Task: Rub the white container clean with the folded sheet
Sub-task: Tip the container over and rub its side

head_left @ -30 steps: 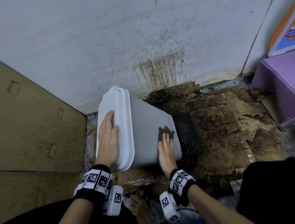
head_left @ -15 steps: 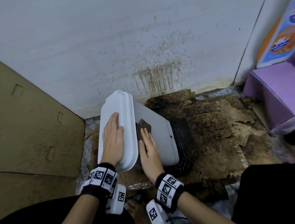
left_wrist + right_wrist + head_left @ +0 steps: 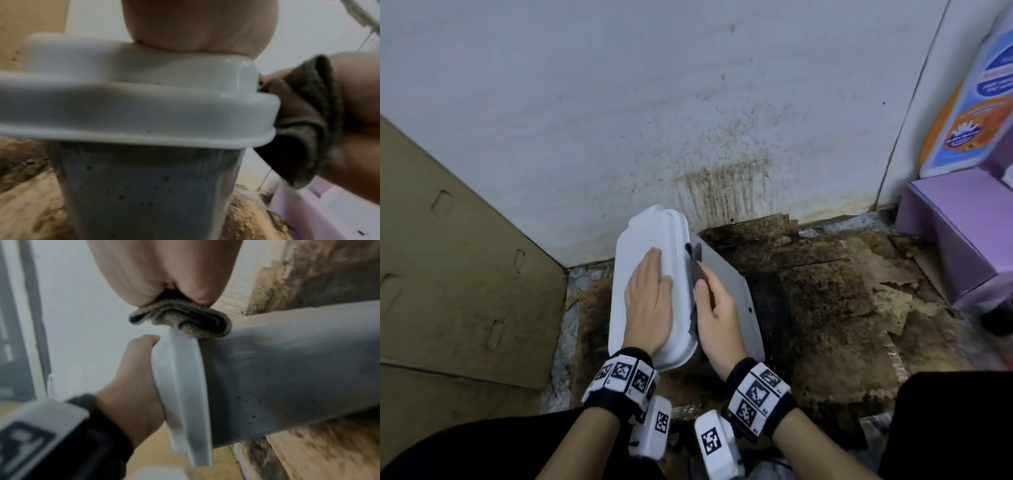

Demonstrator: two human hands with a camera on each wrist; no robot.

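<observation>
- Head view: the floor (image 3: 825, 308) is covered with torn, dark-stained cardboard; a white wall (image 3: 619, 102) behind carries a brown splatter, a plain cardboard sheet (image 3: 448, 274) leans at the left and a purple box (image 3: 955, 233) stands at the right. The white container (image 3: 726, 284) lies tipped on its side on the floor, lid toward the person. The left hand (image 3: 647, 305) rests flat on the lid (image 3: 640, 240), fingers straight and together. The right hand (image 3: 717, 308) presses the folded sheet (image 3: 697, 260), dark, against the container's wall just beside the lid rim.
- Left wrist view: the lid (image 3: 144, 105) is glossy white; the grey wall (image 3: 154, 186) below is dotted with brown specks. The folded sheet (image 3: 304, 129) bunches against the rim.
- Right wrist view: the right hand's grip pinches the layered sheet (image 3: 185, 321) between thumb and fingers (image 3: 197, 280), its folds touching the lid edge (image 3: 185, 386).
</observation>
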